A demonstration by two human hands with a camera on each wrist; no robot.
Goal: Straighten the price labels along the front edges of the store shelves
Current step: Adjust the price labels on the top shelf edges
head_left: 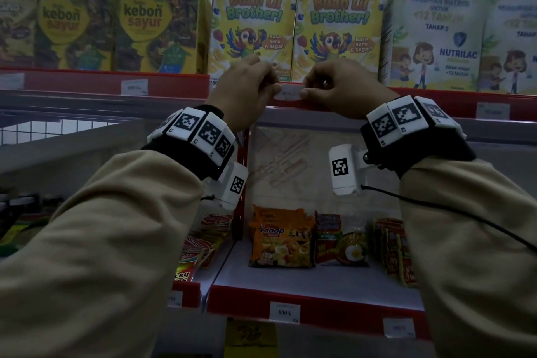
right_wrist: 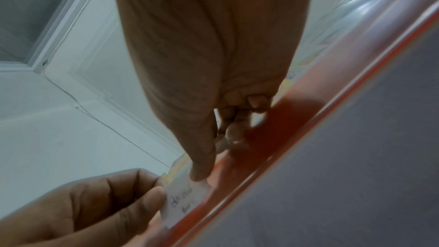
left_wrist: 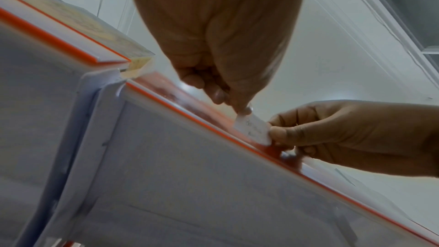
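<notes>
A small white price label [head_left: 288, 94] with handwriting sits on the red front strip [head_left: 453, 100] of the upper shelf, below the parrot cereal boxes [head_left: 252, 23]. My left hand [head_left: 275, 89] pinches its left end and my right hand [head_left: 304, 91] pinches its right end. The left wrist view shows the label [left_wrist: 253, 129] against the strip, left hand [left_wrist: 244, 109] on its upper corner and right hand [left_wrist: 275, 132] on its far edge. From the right wrist, the label [right_wrist: 185, 202] lies between my right hand [right_wrist: 199, 177] and left hand [right_wrist: 154, 196].
More labels sit along the strips: upper left [head_left: 134, 86], upper right [head_left: 493, 110], and two on the lower shelf edge [head_left: 284, 312] [head_left: 398, 327]. Noodle packets [head_left: 280, 238] stand on the lower shelf. Green boxes [head_left: 157, 23] and drink boxes [head_left: 436, 35] flank the cereal.
</notes>
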